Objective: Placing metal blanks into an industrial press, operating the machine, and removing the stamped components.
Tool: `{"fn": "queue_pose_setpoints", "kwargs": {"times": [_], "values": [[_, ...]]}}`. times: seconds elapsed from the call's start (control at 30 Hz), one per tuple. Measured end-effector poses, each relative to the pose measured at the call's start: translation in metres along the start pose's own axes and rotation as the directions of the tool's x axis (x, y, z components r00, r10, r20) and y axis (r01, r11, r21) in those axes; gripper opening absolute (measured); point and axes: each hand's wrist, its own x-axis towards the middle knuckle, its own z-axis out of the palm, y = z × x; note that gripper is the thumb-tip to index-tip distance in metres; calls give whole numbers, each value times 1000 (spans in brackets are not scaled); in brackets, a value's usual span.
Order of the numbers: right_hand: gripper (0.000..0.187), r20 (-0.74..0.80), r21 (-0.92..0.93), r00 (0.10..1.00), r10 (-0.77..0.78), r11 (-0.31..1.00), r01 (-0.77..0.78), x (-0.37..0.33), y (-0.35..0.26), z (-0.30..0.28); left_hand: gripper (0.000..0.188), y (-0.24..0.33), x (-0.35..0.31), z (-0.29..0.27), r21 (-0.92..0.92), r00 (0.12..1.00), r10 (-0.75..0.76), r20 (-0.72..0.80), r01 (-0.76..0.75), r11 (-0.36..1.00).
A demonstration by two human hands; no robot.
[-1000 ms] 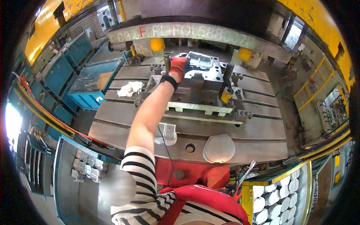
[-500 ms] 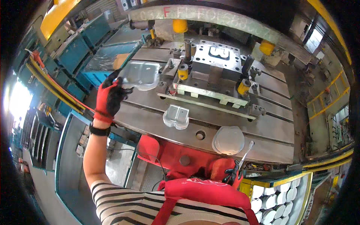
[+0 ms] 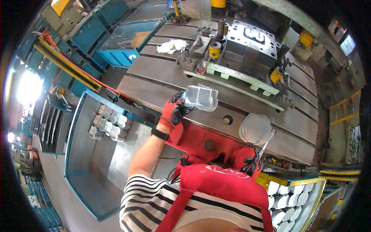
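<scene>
My left hand (image 3: 174,112), in a red and black glove, grips the left edge of a clear-grey, two-compartment tray-shaped piece (image 3: 201,96). The piece lies over a small stack of the same shape, near the front of the metal press bed (image 3: 154,71). My right hand (image 3: 253,163), gloved alike, is closed round a slim metal tool (image 3: 267,143) with a rounded end. That end reaches up beside a stack of flat, rounded grey sheets (image 3: 256,128) at the bed's front edge. The fingers of the right hand are partly hidden by the red apron.
Behind the trays stands a die block (image 3: 251,40) with yellow-collared posts. A white rag (image 3: 172,46) lies farther back on the left. Stacked formed trays sit in a blue-edged bin (image 3: 71,154) at left; a yellow-rimmed crate (image 3: 320,189) at right holds rounded sheets.
My left hand has brought the tray-shaped piece rightward and nearer, onto the small stack. The view has turned, showing more of the left bin. My right hand still holds the tool.
</scene>
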Motion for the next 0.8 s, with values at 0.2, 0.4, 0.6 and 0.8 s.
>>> {"fn": "queue_pose_setpoints", "kwargs": {"times": [0.2, 0.4, 0.6, 0.8], "values": [[38, -9, -12, 1000, 8, 1000, -8, -4, 7, 0, 49, -23, 40, 5, -91, 990, -131, -49, 127, 988], [38, -20, -27, 1000, 8, 1000, -9, -1, 12, -3, 45, -22, 42, 17, 66, 987, -147, -70, 151, 986], [39, -39, -33, 998, 44, 998, -45, -9, 3, 9, 35, -33, 39, 22, -109, 976, -130, -174, 112, 988], [39, -11, -75, 999, -41, 996, 40, -20, -13, 11, 53, -36, 38, 14, 760, 945, 317, -74, -152, 632]]}}
